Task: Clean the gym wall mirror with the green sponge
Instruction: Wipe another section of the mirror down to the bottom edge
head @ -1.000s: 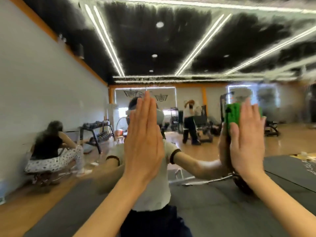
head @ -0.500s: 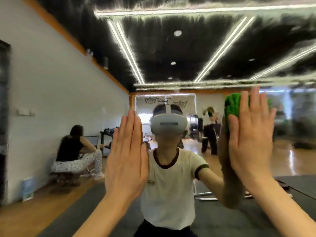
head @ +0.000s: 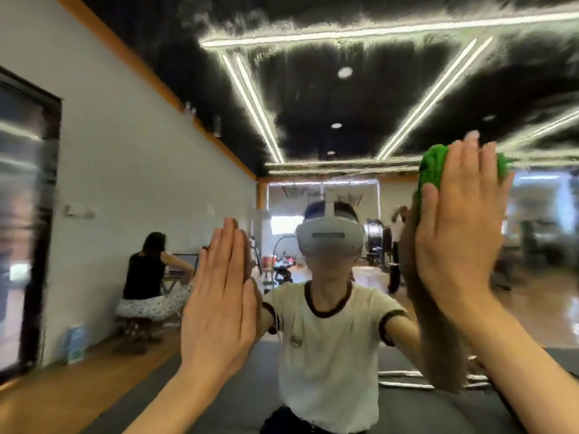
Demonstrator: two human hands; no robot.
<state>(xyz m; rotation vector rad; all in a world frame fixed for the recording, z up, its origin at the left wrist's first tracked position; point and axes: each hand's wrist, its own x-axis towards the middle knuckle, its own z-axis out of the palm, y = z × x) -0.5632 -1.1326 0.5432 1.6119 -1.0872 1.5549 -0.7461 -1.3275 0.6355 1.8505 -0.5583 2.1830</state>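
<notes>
Your flat right hand [head: 459, 242] presses the green sponge [head: 434, 169] against the mirror [head: 344, 98] to scrub, while your flat, empty left hand [head: 221, 305] braces on the glass.

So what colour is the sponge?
Bright green sponge, pressed under the right hand, in the head view.

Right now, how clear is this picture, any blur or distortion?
Head view: wide-angle bending at the edges; ceiling light strips smeared and streaky; right side of the mirror blurred; left hand and right hand on the green sponge fairly sharp.
</notes>
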